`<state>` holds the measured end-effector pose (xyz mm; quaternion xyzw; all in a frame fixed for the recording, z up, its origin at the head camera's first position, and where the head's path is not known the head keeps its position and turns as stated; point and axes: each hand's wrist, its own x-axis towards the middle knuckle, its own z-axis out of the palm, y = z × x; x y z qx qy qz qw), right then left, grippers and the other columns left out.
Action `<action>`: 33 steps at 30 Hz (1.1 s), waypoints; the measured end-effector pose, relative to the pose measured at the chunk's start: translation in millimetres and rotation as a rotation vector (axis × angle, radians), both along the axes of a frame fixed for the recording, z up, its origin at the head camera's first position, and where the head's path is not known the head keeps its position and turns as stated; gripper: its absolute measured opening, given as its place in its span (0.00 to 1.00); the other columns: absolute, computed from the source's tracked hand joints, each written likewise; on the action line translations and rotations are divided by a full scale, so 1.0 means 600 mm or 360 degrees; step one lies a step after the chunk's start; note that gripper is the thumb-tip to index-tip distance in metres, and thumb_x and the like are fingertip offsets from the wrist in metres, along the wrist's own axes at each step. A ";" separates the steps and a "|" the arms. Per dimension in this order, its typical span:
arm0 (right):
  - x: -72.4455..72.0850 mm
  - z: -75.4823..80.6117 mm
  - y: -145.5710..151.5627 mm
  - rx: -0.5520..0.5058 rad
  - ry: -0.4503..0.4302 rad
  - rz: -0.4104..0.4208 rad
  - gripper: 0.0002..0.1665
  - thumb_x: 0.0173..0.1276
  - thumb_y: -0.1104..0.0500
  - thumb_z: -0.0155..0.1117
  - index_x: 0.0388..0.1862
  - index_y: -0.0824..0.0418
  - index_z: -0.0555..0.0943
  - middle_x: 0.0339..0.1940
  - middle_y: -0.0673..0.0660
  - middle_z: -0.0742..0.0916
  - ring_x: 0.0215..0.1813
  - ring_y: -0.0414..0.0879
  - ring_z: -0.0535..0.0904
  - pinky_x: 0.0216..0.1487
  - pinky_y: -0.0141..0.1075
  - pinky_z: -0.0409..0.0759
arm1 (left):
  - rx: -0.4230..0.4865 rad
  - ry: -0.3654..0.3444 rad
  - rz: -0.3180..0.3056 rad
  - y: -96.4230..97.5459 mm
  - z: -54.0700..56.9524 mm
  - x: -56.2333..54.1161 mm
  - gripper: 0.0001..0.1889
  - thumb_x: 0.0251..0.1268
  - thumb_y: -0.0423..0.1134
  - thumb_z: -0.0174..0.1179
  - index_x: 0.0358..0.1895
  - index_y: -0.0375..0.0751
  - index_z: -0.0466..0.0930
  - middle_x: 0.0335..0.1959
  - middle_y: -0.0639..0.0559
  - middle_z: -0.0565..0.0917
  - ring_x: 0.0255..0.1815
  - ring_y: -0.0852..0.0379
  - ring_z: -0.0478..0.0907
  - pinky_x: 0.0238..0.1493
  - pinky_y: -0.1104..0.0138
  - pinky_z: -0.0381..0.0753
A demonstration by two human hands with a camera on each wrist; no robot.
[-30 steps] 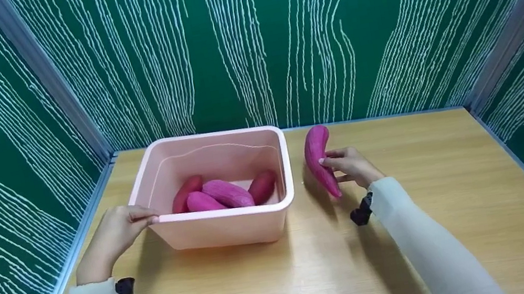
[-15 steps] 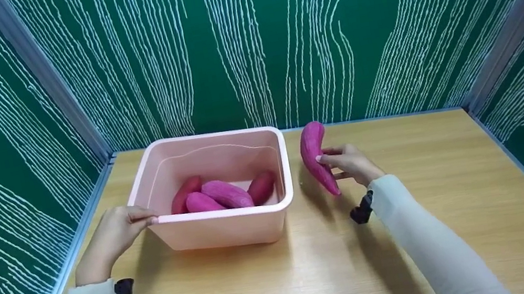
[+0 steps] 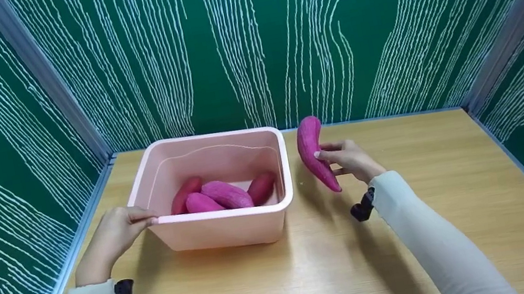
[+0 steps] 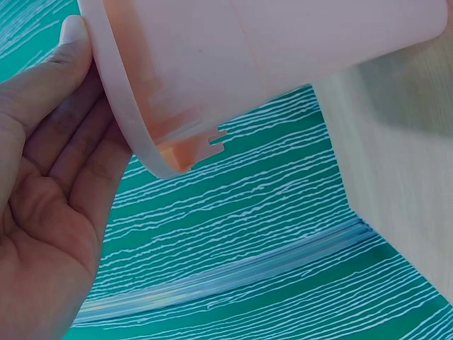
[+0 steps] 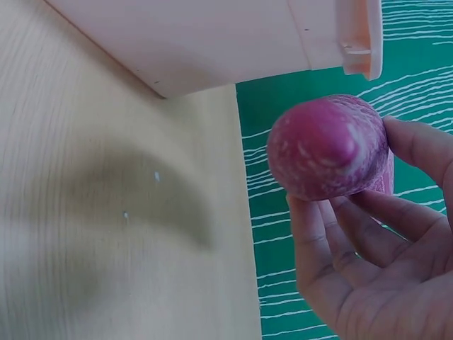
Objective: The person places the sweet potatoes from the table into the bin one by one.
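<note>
A pink plastic bin [image 3: 223, 230] stands on the table at left of centre, and several pink and dark red sweet potatoes [image 3: 227, 194] lie in it. My left hand [image 3: 115, 238] pinches the bin's near left rim [image 4: 117, 81], thumb on one side and fingers on the other. To the right of the bin, my right hand [image 3: 352, 158] holds a long, curved pink sweet potato [image 3: 312, 152] between thumb and fingers. It is raised over the table, its thick end pointing away and its thin end toward me. In the right wrist view its rounded end [image 5: 325, 145] faces the camera.
The light wooden table [image 3: 453, 210] is bounded by green panels [image 3: 378, 15] with white wavy lines at the back and both sides. Grey metal posts [image 3: 54, 80] stand at the back corners. A shadow [image 5: 134, 191] falls on the wood under the raised sweet potato.
My right hand has lifted the sweet potato slightly, up and a little to the left in the head view. My left hand and the bin have stayed in place.
</note>
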<state>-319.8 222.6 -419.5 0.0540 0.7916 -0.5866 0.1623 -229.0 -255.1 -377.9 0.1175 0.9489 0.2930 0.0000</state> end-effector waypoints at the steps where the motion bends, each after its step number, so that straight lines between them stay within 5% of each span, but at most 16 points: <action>1: 0.000 0.002 0.000 0.0003 0.0001 0.0004 0.35 0.67 0.50 0.64 0.69 0.63 0.67 0.60 0.62 0.77 0.59 0.54 0.73 0.59 0.48 0.80 | 0.0002 -0.0004 0.0000 0.000 0.000 0.000 0.10 0.61 0.34 0.64 0.45 0.40 0.87 0.45 0.40 0.87 0.48 0.42 0.81 0.55 0.47 0.80; 14: -0.002 0.023 -0.002 0.0012 0.0005 0.0021 0.37 0.66 0.48 0.65 0.69 0.62 0.68 0.61 0.62 0.78 0.61 0.56 0.72 0.62 0.49 0.78 | -0.0002 -0.0031 0.0005 0.001 0.003 0.003 0.11 0.61 0.34 0.64 0.46 0.39 0.87 0.45 0.40 0.87 0.48 0.42 0.81 0.54 0.48 0.80; 26: -0.003 0.048 -0.017 -0.0035 0.0082 0.0071 0.32 0.68 0.49 0.63 0.67 0.62 0.71 0.53 0.58 0.82 0.54 0.50 0.76 0.53 0.42 0.82 | -0.0041 0.0143 -0.0051 0.001 0.000 0.002 0.09 0.58 0.32 0.66 0.41 0.37 0.88 0.38 0.40 0.88 0.38 0.48 0.80 0.46 0.51 0.84; 33: -0.007 0.064 -0.026 -0.0025 0.0092 0.0096 0.30 0.68 0.49 0.63 0.66 0.58 0.73 0.54 0.58 0.81 0.55 0.51 0.75 0.55 0.44 0.81 | -0.0024 0.0011 0.0006 0.003 0.004 0.002 0.11 0.60 0.34 0.64 0.45 0.38 0.87 0.43 0.39 0.87 0.43 0.43 0.80 0.53 0.47 0.81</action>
